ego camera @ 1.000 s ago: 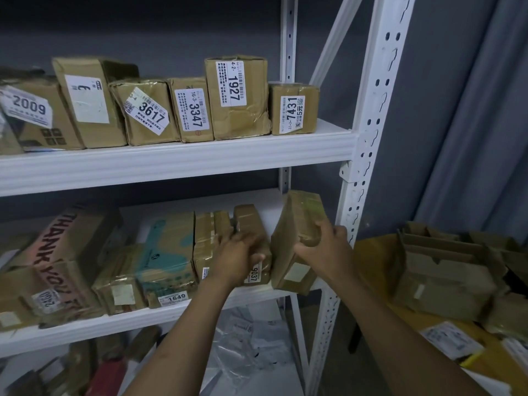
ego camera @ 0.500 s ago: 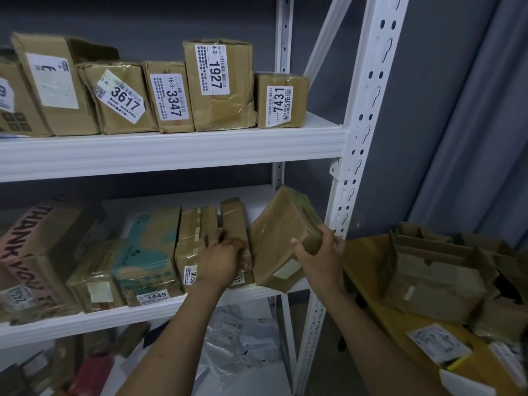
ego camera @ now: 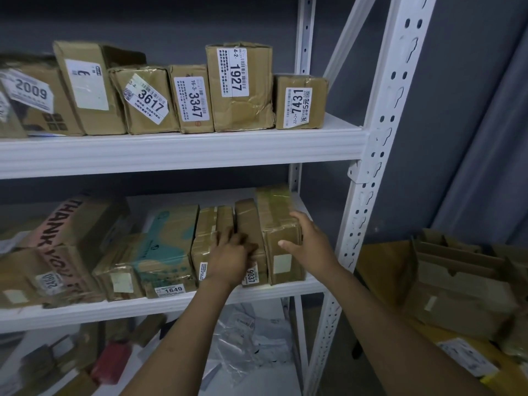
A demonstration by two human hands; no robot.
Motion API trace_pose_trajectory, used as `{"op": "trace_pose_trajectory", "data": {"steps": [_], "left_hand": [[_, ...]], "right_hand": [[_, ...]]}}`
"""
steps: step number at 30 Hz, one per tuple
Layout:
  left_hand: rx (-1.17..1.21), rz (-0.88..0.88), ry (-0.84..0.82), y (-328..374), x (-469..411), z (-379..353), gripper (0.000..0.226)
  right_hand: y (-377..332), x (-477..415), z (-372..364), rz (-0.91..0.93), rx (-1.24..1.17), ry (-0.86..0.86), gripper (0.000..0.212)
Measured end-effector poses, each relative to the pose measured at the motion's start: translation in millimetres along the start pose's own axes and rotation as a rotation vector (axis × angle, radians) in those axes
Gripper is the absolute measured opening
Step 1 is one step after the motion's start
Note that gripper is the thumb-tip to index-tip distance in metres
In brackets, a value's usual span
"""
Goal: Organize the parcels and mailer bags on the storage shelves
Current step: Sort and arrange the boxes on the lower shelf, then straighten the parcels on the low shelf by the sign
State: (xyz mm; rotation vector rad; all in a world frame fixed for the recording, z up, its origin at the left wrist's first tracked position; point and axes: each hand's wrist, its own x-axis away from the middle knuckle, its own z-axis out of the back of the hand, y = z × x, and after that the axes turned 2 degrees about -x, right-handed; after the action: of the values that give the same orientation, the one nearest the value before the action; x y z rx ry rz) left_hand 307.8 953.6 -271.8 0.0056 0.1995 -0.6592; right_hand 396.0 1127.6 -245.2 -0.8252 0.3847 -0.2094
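Note:
On the middle shelf (ego camera: pixel 143 308) a taped brown parcel (ego camera: pixel 275 215) stands upright at the right end of the row. My right hand (ego camera: pixel 311 241) grips its front right corner, thumb on the front face and fingers round the side. Directly left of it stands a narrow parcel labelled 9037 (ego camera: pixel 246 218), touching it. My left hand (ego camera: pixel 231 252) rests with its fingers pressed against the 9037 parcel and the taped parcel (ego camera: pixel 213 224) beside it. Further left lie a teal-printed parcel labelled 1649 (ego camera: pixel 168 238) and a "THANK YOU" box (ego camera: pixel 83 224).
The top shelf (ego camera: pixel 171 152) holds a row of labelled boxes, among them 1927 (ego camera: pixel 240 87) and 7431 (ego camera: pixel 300 101). A white perforated post (ego camera: pixel 380 144) stands just right of my right hand. Clear mailer bags (ego camera: pixel 245 338) lie on the bottom shelf. Flattened cartons (ego camera: pixel 460 270) sit on a yellow table at right.
The right-hand parcel was tilted and held off the row; it now stands upright against the 9037 parcel. My left hand stayed on the neighbouring parcels.

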Motion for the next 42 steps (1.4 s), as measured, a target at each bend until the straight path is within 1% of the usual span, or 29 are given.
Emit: {"op": "trace_pose_trajectory", "data": {"steps": [4,8,12,15,19,22,26,29,31,36,42], "left_hand": [[-0.011,0.076,-0.047,-3.6,4.0,-0.9,0.049],[-0.024,0.090,-0.082,-5.2,4.8,0.0,0.050],[-0.017,0.083,-0.121,-5.5,3.6,5.5,0.050],[0.003,0.077,-0.147,-8.6,5.4,10.6,0.056],[0.022,0.068,-0.103,-14.5,18.1,21.0,0.061],[0.003,0.054,-0.053,-19.3,38.8,34.3,0.058],[0.047,0.060,-0.042,-40.0,71.9,46.5,0.052],[0.044,0.055,-0.030,-65.6,107.2,50.8,0.047],[0.032,0.058,-0.057,-87.1,138.0,52.9,0.048],[-0.010,0.029,-0.133,-154.4,227.5,52.7,0.055],[0.005,0.091,-0.182,-247.0,332.8,34.1,0.051]], "right_hand": [[3.1,-5.6,-1.0,-0.012,0.022,-0.069,0.065],[5.3,-6.1,3.3,-0.025,0.025,-0.089,0.060],[2.7,-5.3,5.4,0.013,0.096,-0.107,0.063],[-2.7,-2.6,9.1,0.054,0.196,-0.084,0.066],[-14.6,9.9,17.1,0.122,0.424,-0.053,0.068],[-30.0,30.8,19.5,0.130,0.526,-0.018,0.065],[-57.1,62.8,11.1,0.130,0.599,-0.058,0.062],[-81.8,89.0,-15.0,0.121,0.595,-0.091,0.053],[-98.7,109.8,-42.0,0.106,0.579,-0.103,0.048],[-145.6,161.3,-122.5,0.123,0.627,-0.186,0.049],[-206.4,214.7,-223.8,0.118,0.598,-0.352,0.051]]}}
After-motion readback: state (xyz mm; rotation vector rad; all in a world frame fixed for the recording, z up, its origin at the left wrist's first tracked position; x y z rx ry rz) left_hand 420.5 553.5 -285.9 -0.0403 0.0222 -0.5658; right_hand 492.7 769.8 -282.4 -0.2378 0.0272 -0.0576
